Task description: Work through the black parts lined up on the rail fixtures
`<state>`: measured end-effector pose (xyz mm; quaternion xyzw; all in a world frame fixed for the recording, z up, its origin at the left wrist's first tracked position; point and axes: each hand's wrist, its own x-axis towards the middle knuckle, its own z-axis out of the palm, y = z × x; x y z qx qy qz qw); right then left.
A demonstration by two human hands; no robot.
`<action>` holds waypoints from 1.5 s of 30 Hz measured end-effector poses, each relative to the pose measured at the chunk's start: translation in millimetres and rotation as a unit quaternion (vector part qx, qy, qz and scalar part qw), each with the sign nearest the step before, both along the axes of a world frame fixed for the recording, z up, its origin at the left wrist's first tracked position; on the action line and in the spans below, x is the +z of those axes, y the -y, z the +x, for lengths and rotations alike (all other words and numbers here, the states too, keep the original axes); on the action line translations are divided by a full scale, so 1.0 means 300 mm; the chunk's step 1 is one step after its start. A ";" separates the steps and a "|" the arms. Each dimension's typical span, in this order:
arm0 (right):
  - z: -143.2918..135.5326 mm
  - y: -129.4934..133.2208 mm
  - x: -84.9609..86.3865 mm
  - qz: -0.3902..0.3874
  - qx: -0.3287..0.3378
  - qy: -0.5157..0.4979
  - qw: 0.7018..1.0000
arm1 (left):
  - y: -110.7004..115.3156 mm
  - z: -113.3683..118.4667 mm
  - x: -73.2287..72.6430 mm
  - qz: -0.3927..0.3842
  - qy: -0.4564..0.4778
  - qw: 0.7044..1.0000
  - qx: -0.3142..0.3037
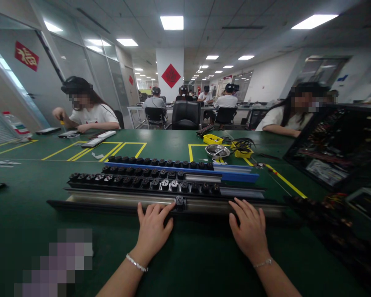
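My left hand (pixel 154 228) rests on the front edge of a long dark channel rail (pixel 111 202), its fingers spread. The index fingertip reaches the left side of a single small black socket-like module (pixel 179 201) seated in that rail. Farther right along the same rail, my right hand (pixel 249 229) lies with fingers stretched out over the edge, gripping nothing. Just behind, a second dark rail (pixel 243 192) carries a row of similar black modules (pixel 136 182). Beyond it are further rows, including a blue rail (pixel 240 177) partly filled with modules.
Yellow bins (pixel 212 139) and a round metal bowl (pixel 217 151) stand on the green table (pixel 160 146) behind the rails. At right are an open black case (pixel 324 152) and a dark heap of parts (pixel 334 231). People sit across the table, left and right.
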<state>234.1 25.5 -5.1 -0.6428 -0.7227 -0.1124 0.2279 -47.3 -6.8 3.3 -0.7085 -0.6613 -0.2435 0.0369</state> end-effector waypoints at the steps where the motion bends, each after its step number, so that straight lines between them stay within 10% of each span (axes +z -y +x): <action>1: -0.003 0.000 0.001 0.006 0.015 0.000 1.000 | -0.001 0.001 0.001 0.002 0.000 1.000 0.001; 12: -0.217 0.048 0.027 0.024 0.143 -0.067 0.987 | -0.024 0.002 0.011 0.055 0.016 0.995 -0.080; 22: -0.528 0.000 0.057 -0.010 0.095 -0.200 0.975 | -0.033 -0.004 -0.012 0.071 0.028 0.994 -0.078; 45: -0.544 -0.016 0.049 0.022 0.052 -0.214 0.975 | -0.036 0.001 0.000 0.067 0.046 0.993 -0.081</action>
